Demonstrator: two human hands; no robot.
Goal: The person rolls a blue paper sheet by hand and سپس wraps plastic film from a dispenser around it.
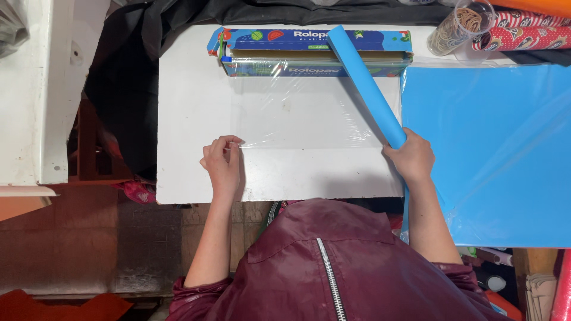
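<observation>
A sheet of clear cling film point(297, 113) lies pulled out over a white board point(178, 89) from a blue dispenser box point(309, 44) at the far edge. My left hand point(222, 163) pinches the film's near left corner. My right hand point(411, 157) grips the near end of a rolled blue paper tube point(366, 83), which slants across the film's right side and over the box.
A large flat blue sheet point(493, 154) covers the table at the right. A clear jar of rubber bands point(458, 24) and red patterned rolls point(523, 32) lie at the far right. A white cabinet point(35, 89) stands left, with dark cloth point(125, 77) beside the board.
</observation>
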